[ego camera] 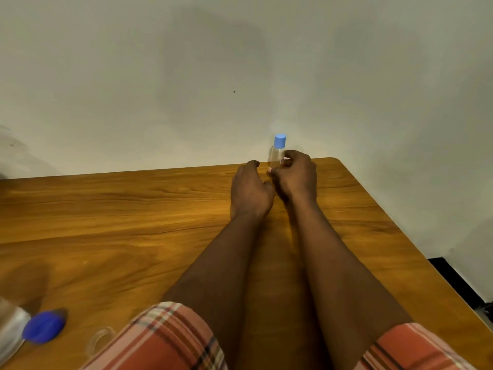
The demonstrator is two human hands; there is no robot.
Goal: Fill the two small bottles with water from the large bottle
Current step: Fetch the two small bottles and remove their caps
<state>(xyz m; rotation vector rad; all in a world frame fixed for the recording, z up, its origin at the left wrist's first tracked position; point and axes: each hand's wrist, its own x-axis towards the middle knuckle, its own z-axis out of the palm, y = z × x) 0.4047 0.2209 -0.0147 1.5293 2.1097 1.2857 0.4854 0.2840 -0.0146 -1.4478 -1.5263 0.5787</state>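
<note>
A small clear bottle (pixel 277 153) with a light blue cap stands upright near the far edge of the wooden table (pixel 133 222), close to the wall. My right hand (pixel 297 177) holds its lower part, fingers and thumb curled round it. My left hand (pixel 250 188) rests on the table just left of the bottle, fingers loosely curled, with nothing visible in it. At the lower left edge is a blurred clear large bottle (pixel 10 329) with a dark blue cap (pixel 44 327). A second small bottle is not clearly visible.
A small clear ring-shaped object (pixel 101 340), blurred, lies next to the blue cap and partly under my plaid sleeve. The table's rounded far right corner (pixel 336 160) is just beyond my right hand. A pale wall (pixel 240 76) runs right behind the table.
</note>
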